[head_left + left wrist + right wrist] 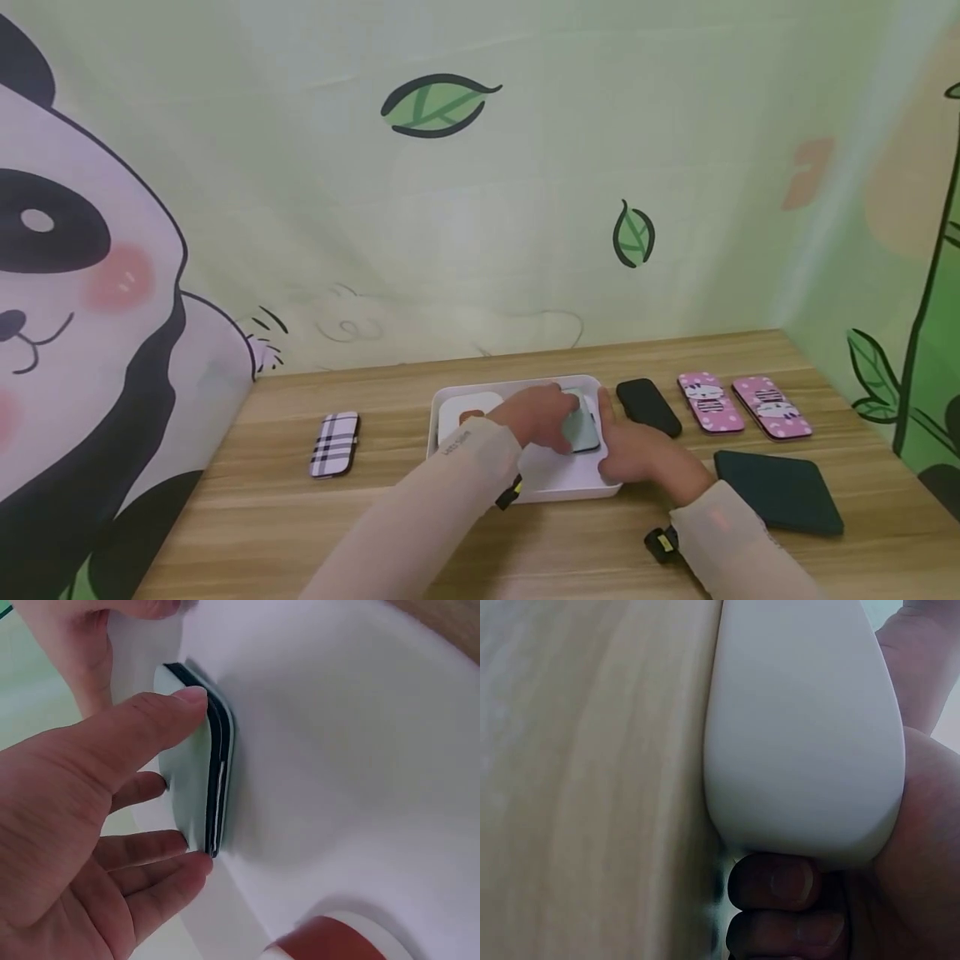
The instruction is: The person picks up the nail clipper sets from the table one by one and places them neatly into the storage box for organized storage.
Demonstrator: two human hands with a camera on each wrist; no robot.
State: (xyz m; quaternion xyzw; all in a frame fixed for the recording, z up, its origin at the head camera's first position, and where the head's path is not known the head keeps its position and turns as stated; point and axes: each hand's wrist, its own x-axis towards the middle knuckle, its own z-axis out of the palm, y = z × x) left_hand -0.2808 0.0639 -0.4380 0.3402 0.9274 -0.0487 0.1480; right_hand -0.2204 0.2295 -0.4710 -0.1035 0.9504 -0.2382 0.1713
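Note:
A white tray (570,482) stands on the wooden table. At its right end is a pale green flat case (184,761) with a dark edge. My left hand (536,417) reaches over the tray and holds this case between thumb and fingertips, thumb near one end and fingers near the other. My right hand (637,450) grips the tray's right end, with curled fingers (780,885) against the outside of the wall and the thumb up by the rim. In the tray's left part lies a white case (453,412) with a brown figure, partly hidden by my left arm.
Right of the tray lie a black case (648,407), two pink patterned cases (710,402) and a dark green flat pouch (780,492). On the left is a plaid case (335,444). A printed fabric backdrop (525,275) rises behind the table.

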